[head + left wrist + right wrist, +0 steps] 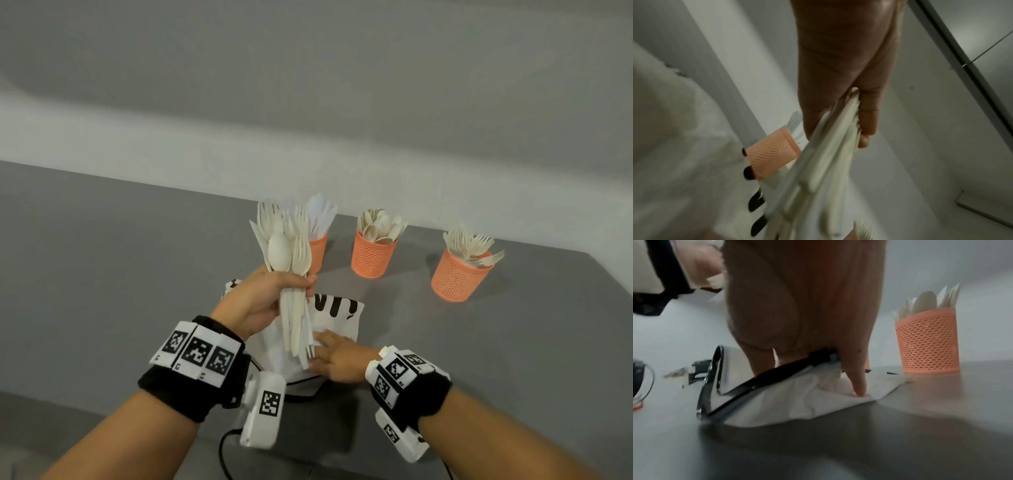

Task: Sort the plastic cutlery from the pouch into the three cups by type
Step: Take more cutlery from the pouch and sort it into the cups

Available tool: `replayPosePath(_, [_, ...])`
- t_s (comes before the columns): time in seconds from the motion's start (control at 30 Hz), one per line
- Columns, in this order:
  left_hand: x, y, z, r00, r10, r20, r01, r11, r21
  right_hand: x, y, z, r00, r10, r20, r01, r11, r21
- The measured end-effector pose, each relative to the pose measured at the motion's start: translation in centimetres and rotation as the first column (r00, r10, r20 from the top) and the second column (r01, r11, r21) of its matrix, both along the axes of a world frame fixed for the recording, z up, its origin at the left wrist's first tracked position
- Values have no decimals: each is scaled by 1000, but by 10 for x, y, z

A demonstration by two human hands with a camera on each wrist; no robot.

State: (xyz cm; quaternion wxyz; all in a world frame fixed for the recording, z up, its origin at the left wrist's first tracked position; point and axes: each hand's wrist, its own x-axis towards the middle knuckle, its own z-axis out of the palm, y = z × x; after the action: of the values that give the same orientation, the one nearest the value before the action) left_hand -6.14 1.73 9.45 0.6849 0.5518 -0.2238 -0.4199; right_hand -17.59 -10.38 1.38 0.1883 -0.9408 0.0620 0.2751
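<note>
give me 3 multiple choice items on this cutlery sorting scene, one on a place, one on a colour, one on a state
1. Where do the spoons stand?
A. in the middle cup
B. in the rightmost cup
C. loose on the table

2. What colour are the cups?
A. blue
B. orange
C. black

3. What is the left hand doing?
A. resting flat on the table
B. gripping a mixed bundle of cutlery
C. lifting a cup

Answers:
1 A: the middle cup shows spoon bowls above its rim, while the rightmost cup holds forks.
2 B: every mesh cup is orange.
3 B: the left hand is curled round the cutlery bundle above the pouch, which the right hand presses down.
</note>
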Motion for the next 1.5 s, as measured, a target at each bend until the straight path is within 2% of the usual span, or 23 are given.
replayPosePath(0.07, [-3,-1,-5,998,6,-55,-6,1000,-9,6,-2,3,995,-80,63,71,989,127])
replayPosePath(0.13, [-5,-2,-8,995,4,-99,-6,1000,-27,10,-8,10,950,-235,206,183,952,245])
replayPosePath(0.17, [-5,-2,-9,993,3,-116,-7,1000,-30,12,-13,17,901,-327,284,246,926,286])
replayPosePath(0.23, [-6,-3,-11,988,1,-152,-7,999,-40,13,-20,36,759,-473,448,319,869,378])
replayPosePath(0.3, [-6,-5,-12,981,-17,-191,3,997,-71,13,-21,59,590,-564,577,298,817,494])
replayPosePath(0.37, [-4,-9,-14,970,-20,-242,-11,992,-126,12,-17,77,496,-617,612,225,771,595])
replayPosePath(0.4, [-3,-11,-13,962,-17,-273,-27,988,-154,13,-14,83,499,-626,600,195,755,626])
replayPosePath(0.43, [-3,-13,-12,954,-19,-300,-38,982,-183,13,-9,87,538,-623,568,179,743,645])
replayPosePath(0.53, [-2,-19,-5,929,-13,-371,-79,970,-232,14,2,92,742,-527,413,212,770,602])
replayPosePath(0.57, [-2,-21,-3,927,12,-376,-105,968,-230,14,3,92,785,-485,386,203,790,579])
replayPosePath(0.63, [-1,-26,-1,933,47,-356,-130,968,-214,15,4,92,819,-433,377,170,810,562])
replayPosePath(0.73, [-1,-35,0,943,94,-320,-163,967,-196,19,2,93,806,-395,440,168,866,471])
replayPosePath(0.83, [-2,-43,-2,938,167,-304,-230,956,-184,25,1,88,767,-347,539,235,935,268])
replayPosePath(0.93, [-1,-48,-8,909,260,-327,-319,938,-139,29,-2,84,810,-261,526,227,965,130])
replayPosePath(1.03, [6,-49,-11,894,279,-351,-342,930,-131,27,-9,84,823,-270,499,142,950,279])
replayPosePath(1.17, [16,-43,-4,910,97,-403,-200,954,-224,23,-25,81,737,-475,481,137,802,582])
replayPosePath(1.2, [18,-43,-3,904,77,-421,-188,955,-229,23,-29,81,715,-501,488,141,787,601])
replayPosePath(1.27, [21,-43,-4,888,61,-457,-182,957,-226,24,-35,82,657,-510,555,143,807,573])
replayPosePath(1.37, [19,-47,-3,908,18,-419,-128,963,-236,28,-34,85,557,-530,640,175,828,533])
replayPosePath(1.43, [15,-50,-2,927,16,-376,-108,968,-225,33,-31,87,567,-539,623,218,828,517])
replayPosePath(1.5, [14,-53,-3,929,29,-370,-117,969,-218,36,-31,88,619,-547,564,255,819,515])
